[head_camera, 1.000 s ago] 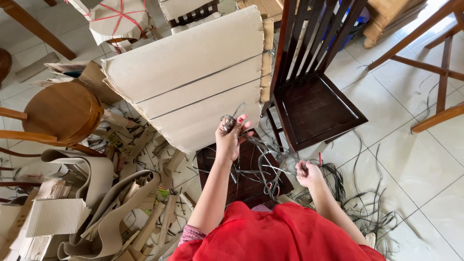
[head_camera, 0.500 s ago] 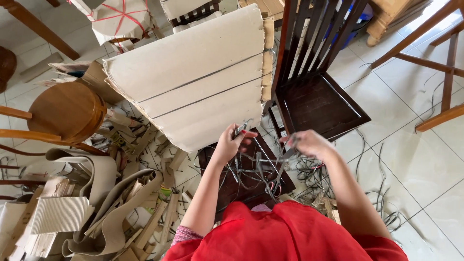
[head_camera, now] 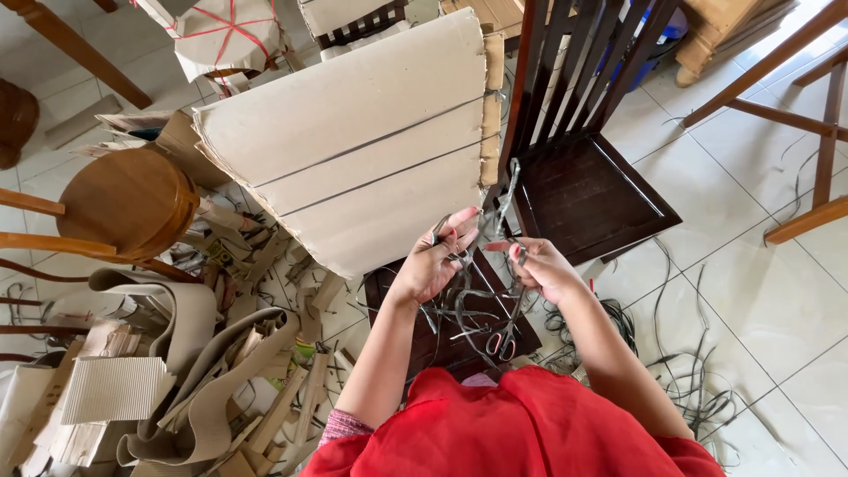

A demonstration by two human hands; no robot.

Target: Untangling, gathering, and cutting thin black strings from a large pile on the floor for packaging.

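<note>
My left hand (head_camera: 437, 261) and my right hand (head_camera: 541, 267) are close together in front of me, both gripping a tangled bundle of grey plastic straps (head_camera: 495, 265). One strap end sticks up above my fingers near a dark wooden chair (head_camera: 587, 190). More straps hang down over a dark wooden seat panel (head_camera: 415, 340), where a pair of scissors (head_camera: 502, 343) lies. A chair wrapped in brown cardboard (head_camera: 362, 150) stands just behind my left hand.
Loose grey straps (head_camera: 698, 389) trail over the white tiled floor at right. Heaps of cardboard scraps (head_camera: 177, 371) lie at left beside a round wooden stool (head_camera: 128, 203). Wooden chair legs (head_camera: 795, 124) stand at the far right.
My right hand has come up from low on the right to meet the left hand. Both hands now hold the strap bundle together.
</note>
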